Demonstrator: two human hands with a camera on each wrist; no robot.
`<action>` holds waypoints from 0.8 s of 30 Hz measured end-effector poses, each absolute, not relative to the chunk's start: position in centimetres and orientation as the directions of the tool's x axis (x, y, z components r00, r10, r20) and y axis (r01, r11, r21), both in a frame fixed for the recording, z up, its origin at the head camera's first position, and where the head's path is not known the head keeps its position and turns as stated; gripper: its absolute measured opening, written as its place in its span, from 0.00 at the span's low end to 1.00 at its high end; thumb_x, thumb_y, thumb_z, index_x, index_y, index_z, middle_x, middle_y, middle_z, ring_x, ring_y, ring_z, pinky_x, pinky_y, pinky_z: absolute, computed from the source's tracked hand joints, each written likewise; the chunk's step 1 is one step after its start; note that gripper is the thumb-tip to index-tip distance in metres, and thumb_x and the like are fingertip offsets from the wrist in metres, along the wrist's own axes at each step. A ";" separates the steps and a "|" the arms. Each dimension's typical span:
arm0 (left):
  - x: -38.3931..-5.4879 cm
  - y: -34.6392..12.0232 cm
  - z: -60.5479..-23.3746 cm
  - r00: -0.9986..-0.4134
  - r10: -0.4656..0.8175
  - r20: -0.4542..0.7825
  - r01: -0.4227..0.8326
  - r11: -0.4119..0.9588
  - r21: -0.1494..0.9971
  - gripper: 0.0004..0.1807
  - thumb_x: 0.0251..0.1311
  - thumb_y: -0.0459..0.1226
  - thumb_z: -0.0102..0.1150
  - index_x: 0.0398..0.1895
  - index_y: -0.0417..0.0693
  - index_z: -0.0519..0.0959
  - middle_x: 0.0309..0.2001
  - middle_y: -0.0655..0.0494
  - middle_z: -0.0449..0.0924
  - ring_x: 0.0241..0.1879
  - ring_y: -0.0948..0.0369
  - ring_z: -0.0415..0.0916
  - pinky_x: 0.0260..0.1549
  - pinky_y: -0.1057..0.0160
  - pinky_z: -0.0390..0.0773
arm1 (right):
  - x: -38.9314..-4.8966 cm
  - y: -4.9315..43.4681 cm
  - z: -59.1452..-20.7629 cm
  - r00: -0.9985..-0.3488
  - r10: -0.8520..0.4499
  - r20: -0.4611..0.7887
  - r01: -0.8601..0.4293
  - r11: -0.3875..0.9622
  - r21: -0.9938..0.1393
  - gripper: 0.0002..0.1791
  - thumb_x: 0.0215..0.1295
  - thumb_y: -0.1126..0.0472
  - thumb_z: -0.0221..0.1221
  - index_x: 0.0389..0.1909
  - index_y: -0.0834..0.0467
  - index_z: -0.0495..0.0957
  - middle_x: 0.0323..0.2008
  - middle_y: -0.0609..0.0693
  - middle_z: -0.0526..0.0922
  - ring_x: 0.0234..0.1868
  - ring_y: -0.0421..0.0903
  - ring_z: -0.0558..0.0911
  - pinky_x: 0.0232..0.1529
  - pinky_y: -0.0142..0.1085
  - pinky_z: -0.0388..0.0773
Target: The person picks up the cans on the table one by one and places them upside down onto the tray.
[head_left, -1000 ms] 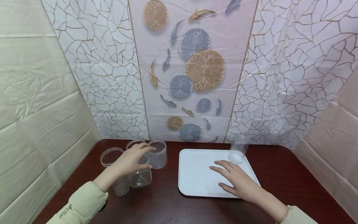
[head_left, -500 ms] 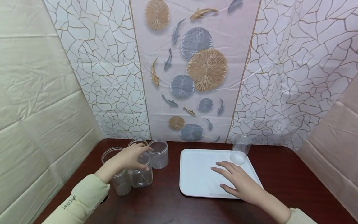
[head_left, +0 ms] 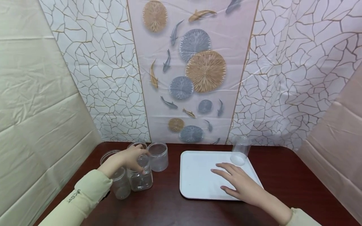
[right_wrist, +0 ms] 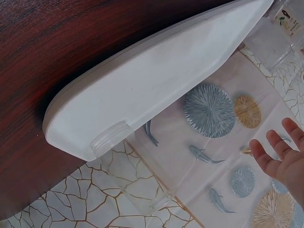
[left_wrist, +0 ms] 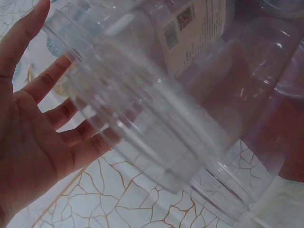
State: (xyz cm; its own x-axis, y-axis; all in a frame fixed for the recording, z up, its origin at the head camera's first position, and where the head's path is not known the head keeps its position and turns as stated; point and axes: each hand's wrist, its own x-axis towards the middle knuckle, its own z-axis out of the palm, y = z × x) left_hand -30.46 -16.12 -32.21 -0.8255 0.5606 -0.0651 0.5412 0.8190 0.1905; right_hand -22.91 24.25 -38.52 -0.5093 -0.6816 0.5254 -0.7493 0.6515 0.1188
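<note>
My left hand (head_left: 130, 158) hangs over a group of several clear plastic jars at the left of the table, fingers spread and bent down. Its fingertips come right at the rim of the front square jar (head_left: 141, 182). In the left wrist view the fingers show past a clear jar rim (left_wrist: 137, 118), with the thumb apart. Above the white tray (head_left: 195, 175) my right hand (head_left: 240, 183) is spread and holds nothing. One clear jar (head_left: 242, 146) stands at the tray's back right corner, ridged rim end down.
A tall clear jar (head_left: 121, 188) stands left of the square one, and another jar (head_left: 159, 158) behind it to the right. More rims lie partly hidden by the left hand and forearm. A patterned cloth wall (head_left: 192, 94) rises behind the dark red table (head_left: 167, 207).
My left hand has moved slightly left and lower over the jars, its thumb dropping toward the square jar. The right hand has stayed over the tray.
</note>
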 end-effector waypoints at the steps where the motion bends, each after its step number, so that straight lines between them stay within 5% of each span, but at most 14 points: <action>1: -30.6 -16.1 -32.2 -0.826 0.560 -0.071 0.539 0.820 0.192 0.35 0.34 0.45 0.76 0.52 0.48 0.77 0.45 0.50 0.71 0.46 0.50 0.66 0.47 0.49 0.71 | -22.9 24.2 -38.5 -0.510 -0.682 0.525 -0.750 0.651 0.118 0.30 0.71 0.39 0.35 0.60 0.51 0.71 0.57 0.52 0.74 0.57 0.49 0.73 0.49 0.49 0.73; 4: -30.8 -16.0 -32.2 -0.829 0.552 -0.090 0.528 0.826 0.200 0.35 0.33 0.44 0.76 0.51 0.48 0.77 0.45 0.51 0.71 0.45 0.51 0.65 0.47 0.49 0.71 | -22.9 24.2 -38.6 -0.511 -0.684 0.521 -0.749 0.651 0.120 0.30 0.70 0.39 0.34 0.60 0.51 0.71 0.57 0.52 0.74 0.57 0.49 0.73 0.49 0.48 0.73; 8: -31.1 -15.9 -32.5 -0.832 0.545 -0.102 0.522 0.832 0.187 0.33 0.34 0.44 0.76 0.50 0.49 0.76 0.46 0.52 0.70 0.45 0.50 0.65 0.44 0.50 0.72 | -22.9 24.2 -38.4 -0.516 -0.681 0.519 -0.749 0.653 0.111 0.24 0.68 0.44 0.50 0.60 0.51 0.71 0.57 0.52 0.74 0.58 0.50 0.73 0.49 0.48 0.74; 13: -31.1 -15.8 -32.8 -0.838 0.537 -0.100 0.517 0.839 0.173 0.30 0.36 0.42 0.74 0.48 0.50 0.75 0.46 0.52 0.68 0.43 0.49 0.63 0.39 0.52 0.71 | -22.9 24.0 -38.2 -0.524 -0.683 0.510 -0.747 0.656 0.111 0.24 0.69 0.43 0.47 0.60 0.50 0.71 0.57 0.52 0.74 0.58 0.50 0.73 0.49 0.48 0.74; 19: -31.1 -15.6 -32.9 -0.843 0.530 -0.092 0.515 0.845 0.142 0.30 0.35 0.43 0.72 0.48 0.52 0.75 0.46 0.53 0.69 0.42 0.49 0.65 0.36 0.53 0.72 | -22.9 23.6 -37.9 -0.487 -0.698 0.524 -0.763 0.633 0.134 0.29 0.53 0.56 0.67 0.58 0.51 0.73 0.57 0.52 0.74 0.57 0.50 0.73 0.48 0.48 0.74; 24: -30.9 -15.4 -32.5 -0.846 0.522 -0.111 0.514 0.852 0.096 0.27 0.34 0.42 0.71 0.44 0.54 0.76 0.46 0.54 0.70 0.42 0.50 0.67 0.36 0.53 0.72 | -23.1 23.3 -37.4 -0.473 -0.704 0.530 -0.771 0.622 0.138 0.21 0.68 0.46 0.52 0.58 0.51 0.73 0.57 0.54 0.74 0.57 0.51 0.74 0.47 0.49 0.74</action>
